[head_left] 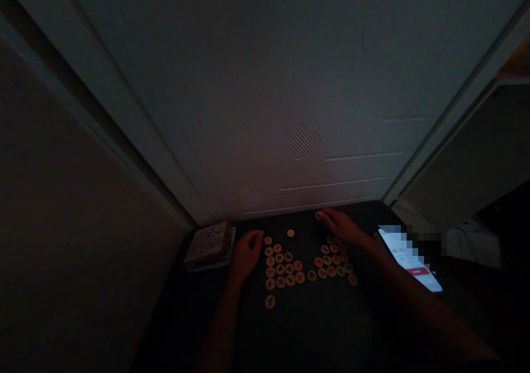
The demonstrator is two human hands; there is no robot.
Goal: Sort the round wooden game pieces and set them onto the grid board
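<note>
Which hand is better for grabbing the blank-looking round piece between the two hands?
Probably the left hand: its fingertips are near that blank-looking round piece, and I see nothing held there. The right hand has another piece at its fingertips.

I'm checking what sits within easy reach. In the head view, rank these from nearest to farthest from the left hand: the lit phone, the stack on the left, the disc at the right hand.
1. Stack: just left of the left hand.
2. Disc at the right hand: well to the left hand's right.
3. Lit phone: farthest, rightward past the right hand.
</note>
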